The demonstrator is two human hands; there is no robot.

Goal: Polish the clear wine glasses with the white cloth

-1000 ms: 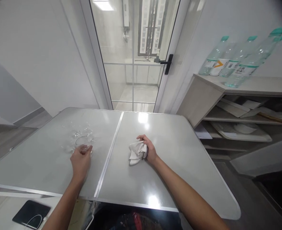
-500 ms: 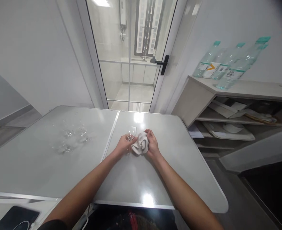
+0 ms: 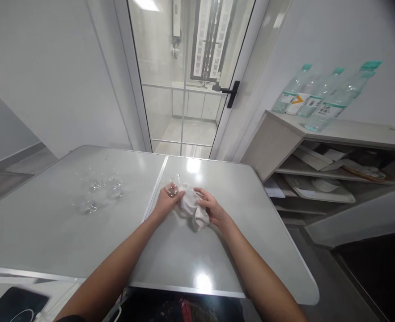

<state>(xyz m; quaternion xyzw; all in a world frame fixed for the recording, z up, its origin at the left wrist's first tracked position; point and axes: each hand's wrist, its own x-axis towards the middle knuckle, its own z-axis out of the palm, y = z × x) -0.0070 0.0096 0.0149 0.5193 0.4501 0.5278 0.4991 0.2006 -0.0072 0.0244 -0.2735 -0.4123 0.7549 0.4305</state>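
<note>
My left hand (image 3: 165, 202) is closed round a small clear glass (image 3: 172, 187), held just above the grey table (image 3: 200, 250) near its centre seam. My right hand (image 3: 211, 207) grips a crumpled white cloth (image 3: 191, 206) and presses it against the glass. Both hands meet over the middle of the table. Several more clear glasses (image 3: 98, 194) stand in a loose group on the left half of the table.
A glass door (image 3: 184, 76) with a black handle stands behind the table. To the right, a wooden shelf unit (image 3: 334, 134) carries several water bottles (image 3: 318, 96) on top and papers below. A dark phone (image 3: 12, 306) lies at the lower left.
My left hand picked a glass from the group at the left and carried it to the centre. My right hand lifted the cloth from the table and brought it against the glass.
</note>
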